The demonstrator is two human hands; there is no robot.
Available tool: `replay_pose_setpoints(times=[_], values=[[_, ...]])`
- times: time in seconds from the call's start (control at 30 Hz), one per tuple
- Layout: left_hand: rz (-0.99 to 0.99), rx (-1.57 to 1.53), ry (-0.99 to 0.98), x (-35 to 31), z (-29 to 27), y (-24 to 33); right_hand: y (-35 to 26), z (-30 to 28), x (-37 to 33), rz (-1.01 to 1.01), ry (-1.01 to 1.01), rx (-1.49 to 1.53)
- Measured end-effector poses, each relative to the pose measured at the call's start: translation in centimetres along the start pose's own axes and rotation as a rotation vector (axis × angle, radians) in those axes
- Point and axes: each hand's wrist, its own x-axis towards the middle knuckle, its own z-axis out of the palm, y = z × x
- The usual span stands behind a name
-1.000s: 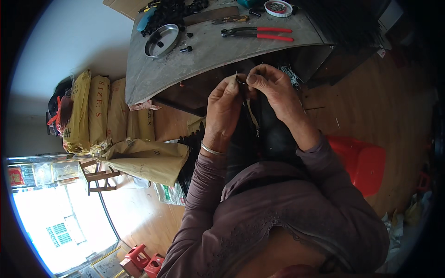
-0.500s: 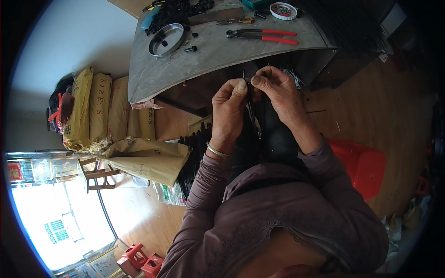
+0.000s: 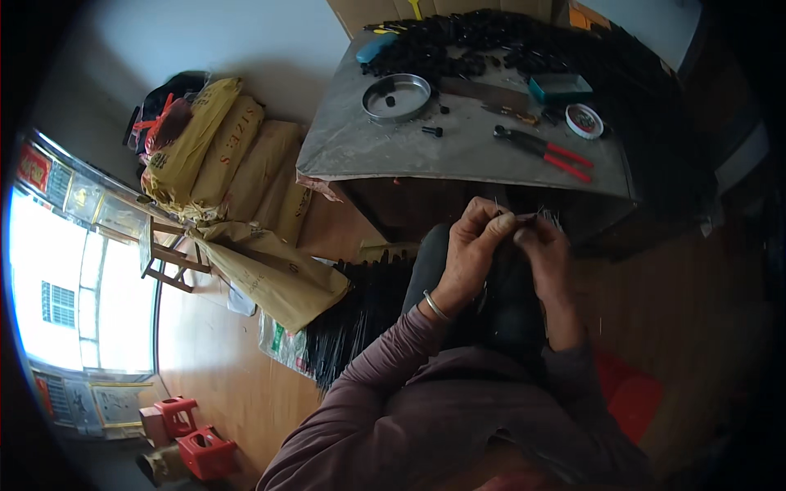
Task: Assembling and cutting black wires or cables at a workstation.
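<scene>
My left hand (image 3: 476,243) is closed in a pinch above my knees, just before the table's front edge. A thin dark strand sticks up from its thumb and finger. Close beside it, my right hand (image 3: 550,255) is bent inward with its fingertips pinched; what they hold is too small and blurred to name. Beyond the hands, pincers (image 3: 525,142) with red handles lie on the grey table (image 3: 360,155). A short black fitting (image 3: 432,131) and a round metal tray (image 3: 412,101) with a small black piece in it are farther left.
A white dish (image 3: 583,136), a teal box (image 3: 561,87) and a wooden-handled knife (image 3: 512,113) lie near a heap of black parts (image 3: 458,45). Tan sacks (image 3: 225,155) stand left. Black rods (image 3: 360,319) lie on the floor; red stools (image 3: 206,452) are at lower left.
The view has swung, so table and hands appear farther right and lower. Both hands still pinch close together; the right has turned its back more toward me and is blurred.
</scene>
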Motion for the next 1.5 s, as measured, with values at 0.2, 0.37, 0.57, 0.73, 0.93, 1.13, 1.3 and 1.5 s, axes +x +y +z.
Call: replay_pose_setpoints(times=[0.2, 0.37, 0.57, 0.73, 0.93, 1.13, 1.3, 1.5], values=[[-0.085, -0.138, -0.082, 0.9, -1.2, 1.0, 1.8, 0.5, 0.6, 0.043, -0.061, -0.117], [0.010, 0.091, -0.326, 3.8, -4.3, 2.3, 1.3, -0.1, 1.7, 0.036, -0.138, -0.112], [0.590, 1.258, 0.179, 19.6, -14.6, 4.9, 1.6, 0.0, 3.4, 0.103, -0.226, 0.053], [0.205, 1.816, 0.071, 26.1, -18.4, 3.6, 2.2, -0.2, 4.6, 0.173, -0.247, 0.095], [0.292, 1.570, 0.043, 25.7, -18.0, 4.2, 2.1, -0.4, 5.7, 0.216, -0.211, 0.080], [-0.351, 0.008, -0.468, 16.8, -9.1, 5.2, 2.4, -0.2, 6.7, 0.193, -0.180, -0.009], [-0.538, -0.348, -0.424, 11.1, -8.1, 2.7, 3.2, 0.3, 6.5, 0.191, -0.257, 0.083], [-0.496, -0.418, -0.359, 9.2, -7.2, 2.7, 3.2, 0.4, 5.0, 0.193, -0.324, 0.142]])
